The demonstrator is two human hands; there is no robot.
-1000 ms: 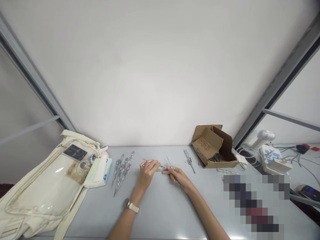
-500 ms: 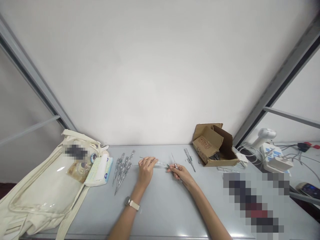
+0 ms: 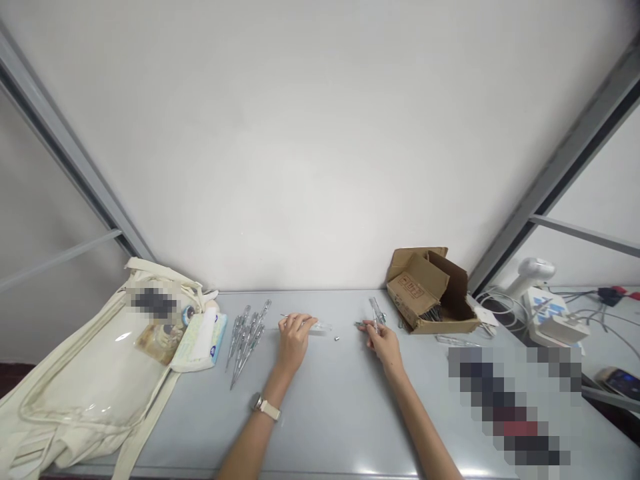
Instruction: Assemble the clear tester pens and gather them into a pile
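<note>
My left hand [image 3: 294, 340] is closed round a clear-handled test screwdriver lying sideways. Its clear plastic handle [image 3: 321, 327] sticks out to the right, and a thin shaft tip shows left of the fingers. Just right of that handle, a small metal cap [image 3: 337, 339] lies on the grey table [image 3: 320, 407]. My right hand [image 3: 383, 343] has its fingers pinched, with a small metal piece [image 3: 359, 325] jutting from the fingertips. Right beside those fingers is a clear handle [image 3: 375, 308] with metal parts; the hand partly covers them.
Several clear test screwdrivers [image 3: 245, 337] lie in a bunch at left. Beyond them are a tissue pack [image 3: 216, 337] and a cream bag [image 3: 65, 373]. An open cardboard box [image 3: 415, 293] holds thin metal pieces. Far right are cables and a white device [image 3: 543, 310].
My right hand has moved right, away from my left hand, to the parts near the box. The small metal cap now lies on the table. My left hand has barely moved.
</note>
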